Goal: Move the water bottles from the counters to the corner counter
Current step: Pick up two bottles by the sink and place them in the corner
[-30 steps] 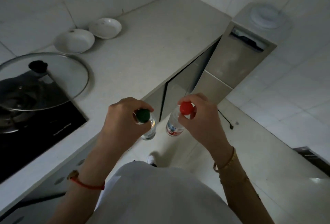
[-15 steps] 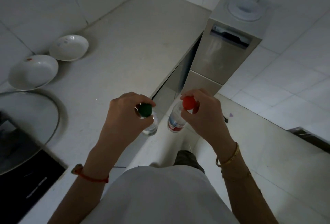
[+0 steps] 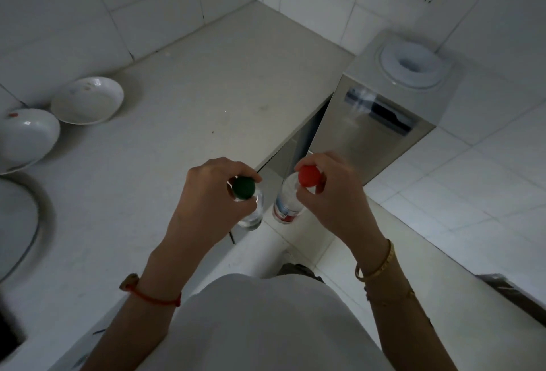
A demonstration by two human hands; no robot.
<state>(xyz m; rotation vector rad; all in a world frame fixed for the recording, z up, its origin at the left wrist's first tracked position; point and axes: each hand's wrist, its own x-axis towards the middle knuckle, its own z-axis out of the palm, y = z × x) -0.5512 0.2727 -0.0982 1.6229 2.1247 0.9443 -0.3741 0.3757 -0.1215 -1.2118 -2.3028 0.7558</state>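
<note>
From the head view, the only label in sight wraps the low part of the red-capped bottle (image 3: pixel 288 202), a red, white and blue band whose writing is too small and dim to read; the green-capped bottle (image 3: pixel 248 208) shows bare clear plastic. Both bottles are see-through, and the light is too poor to say how much water stands in either. The left hand (image 3: pixel 206 202) is closed round the neck of the green-capped bottle, fingers curled just under the cap, so the bottle hangs upright below the fist, over the front edge of the counter (image 3: pixel 177 134). The right hand (image 3: pixel 334 202) pinches the red-capped bottle at its neck in the same way, and that bottle hangs beyond the counter edge, above the floor (image 3: pixel 443 193) and in front of the cabinet doors. The two bottles are near each other but apart. On the counter to the left sit two white bowls (image 3: pixel 87 101), both with a few reddish specks inside, perhaps food or a painted pattern. A glass lid (image 3: pixel 20 223) shows at the far left edge. A water dispenser (image 3: pixel 381 122) with no jug on it stands just past the counter's end, and the corner of the counter lies well ahead of both hands.
</note>
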